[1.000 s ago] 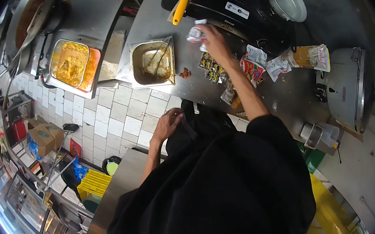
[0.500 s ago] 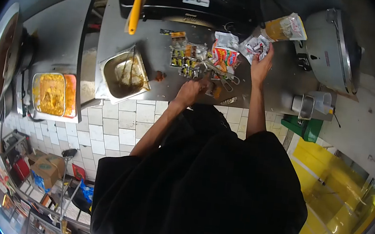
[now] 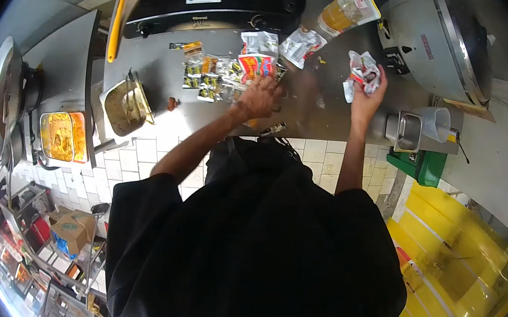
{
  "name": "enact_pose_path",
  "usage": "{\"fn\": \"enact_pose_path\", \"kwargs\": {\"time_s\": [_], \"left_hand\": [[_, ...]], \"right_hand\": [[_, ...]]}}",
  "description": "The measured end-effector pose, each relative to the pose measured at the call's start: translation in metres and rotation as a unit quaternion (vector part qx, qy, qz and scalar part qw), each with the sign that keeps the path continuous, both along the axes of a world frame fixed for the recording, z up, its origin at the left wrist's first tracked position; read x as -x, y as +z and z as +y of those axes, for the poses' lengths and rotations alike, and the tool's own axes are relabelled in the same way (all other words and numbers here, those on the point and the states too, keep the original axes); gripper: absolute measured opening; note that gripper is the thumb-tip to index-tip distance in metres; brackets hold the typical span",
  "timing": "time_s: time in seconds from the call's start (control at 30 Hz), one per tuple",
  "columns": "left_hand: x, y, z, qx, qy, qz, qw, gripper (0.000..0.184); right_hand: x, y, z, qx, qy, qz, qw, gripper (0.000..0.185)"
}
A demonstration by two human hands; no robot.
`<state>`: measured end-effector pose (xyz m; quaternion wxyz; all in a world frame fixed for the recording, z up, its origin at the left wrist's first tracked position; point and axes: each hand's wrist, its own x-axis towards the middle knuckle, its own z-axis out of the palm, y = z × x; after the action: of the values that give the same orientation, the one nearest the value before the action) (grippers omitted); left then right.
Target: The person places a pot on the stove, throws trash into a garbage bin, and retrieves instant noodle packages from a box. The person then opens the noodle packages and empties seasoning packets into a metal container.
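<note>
My right hand (image 3: 368,102) is closed around a crumpled white-and-red plastic wrapper (image 3: 364,74), held over the right part of the steel counter. My left hand (image 3: 259,99) reaches across the counter with its fingers apart, at the near edge of a red-and-white packet (image 3: 256,65). Whether its fingertips press on the packet cannot be made out. Left of that hand lie several small black-and-yellow sachets (image 3: 203,81) and clear wrappers. Another white-and-red packet (image 3: 302,46) lies flat between my hands, farther back.
A black gas stove (image 3: 214,13) stands at the back, with a pan and an orange spatula (image 3: 120,15). On the left are a soiled steel container (image 3: 125,109) and trays of orange food (image 3: 62,137). A pouch (image 3: 349,10) and large cooker (image 3: 436,44) stand at right.
My right hand has moved right with the crumpled wrapper, away from the packet lying there. My left hand has moved forward onto the red packet's near edge. The view has shifted.
</note>
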<state>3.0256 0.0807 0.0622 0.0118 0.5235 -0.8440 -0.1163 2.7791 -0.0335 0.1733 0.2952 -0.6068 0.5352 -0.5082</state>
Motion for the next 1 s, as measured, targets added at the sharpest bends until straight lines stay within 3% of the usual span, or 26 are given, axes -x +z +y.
{"fn": "enact_pose_path", "kwargs": {"time_s": [0.03, 0.13, 0.2, 0.23, 0.33, 0.4, 0.43, 0.47, 0.53, 0.63, 0.7, 0.77, 0.8, 0.87, 0.93, 1.0], "left_hand": [[-0.002, -0.001, -0.001, 0.023, 0.000, 0.017, 1.000, 0.075], [0.000, 0.005, -0.013, 0.056, 0.000, 0.048, 0.997, 0.088], [0.013, 0.019, -0.021, 0.142, 0.004, 0.070, 0.987, 0.095], [0.026, 0.034, -0.031, 0.121, -0.015, 0.095, 0.988, 0.100], [0.095, 0.047, -0.066, 0.131, -0.076, 0.090, 0.984, 0.087], [0.145, 0.046, -0.092, 0.081, -0.138, 0.105, 0.982, 0.087], [0.166, 0.039, -0.101, 0.055, -0.170, 0.108, 0.978, 0.081], [0.182, 0.028, -0.112, 0.031, -0.202, 0.107, 0.973, 0.075], [0.210, -0.001, -0.125, 0.100, -0.234, 0.065, 0.965, 0.070], [0.225, -0.033, -0.121, 0.175, -0.141, 0.108, 0.968, 0.065], [0.213, -0.036, -0.106, 0.216, -0.046, 0.209, 0.953, 0.054], [0.179, -0.025, -0.070, 0.136, 0.107, 0.360, 0.917, 0.042], [0.154, -0.011, -0.042, 0.037, 0.209, 0.452, 0.867, 0.037], [0.104, 0.027, 0.019, 0.199, 0.297, 0.402, 0.843, 0.034], [0.062, 0.033, 0.065, 0.289, 0.452, 0.381, 0.753, 0.042], [0.013, 0.063, 0.085, 0.351, 0.467, 0.266, 0.767, 0.044]], "right_hand": [[0.022, -0.003, -0.004, 0.017, -0.011, 0.039, 0.999, 0.073], [0.071, 0.002, 0.002, -0.040, -0.029, -0.097, 0.994, 0.072], [0.103, -0.004, 0.003, -0.024, -0.048, -0.133, 0.990, 0.069], [0.123, -0.011, 0.002, -0.014, -0.046, -0.140, 0.989, 0.068], [0.152, -0.008, 0.009, -0.020, -0.075, -0.133, 0.988, 0.069], [0.164, -0.005, 0.004, -0.005, -0.053, -0.128, 0.990, 0.070], [0.163, -0.001, 0.004, -0.018, -0.033, -0.173, 0.984, 0.071], [0.154, 0.006, 0.003, -0.016, -0.017, -0.144, 0.989, 0.070], [0.137, 0.024, -0.002, -0.004, 0.009, -0.084, 0.996, 0.070], [0.105, 0.041, 0.000, 0.014, 0.102, -0.048, 0.994, 0.080], [0.080, 0.043, 0.003, -0.040, 0.144, -0.030, 0.988, 0.080], [0.050, 0.030, 0.003, -0.058, 0.208, -0.010, 0.976, 0.077], [0.032, 0.015, 0.002, -0.073, 0.245, -0.014, 0.967, 0.075], [-0.020, -0.002, 0.006, -0.020, 0.309, 0.042, 0.950, 0.068], [-0.076, -0.019, 0.017, -0.115, 0.441, 0.084, 0.886, 0.064], [-0.137, -0.035, 0.020, 0.018, 0.567, 0.177, 0.804, 0.064]]}}
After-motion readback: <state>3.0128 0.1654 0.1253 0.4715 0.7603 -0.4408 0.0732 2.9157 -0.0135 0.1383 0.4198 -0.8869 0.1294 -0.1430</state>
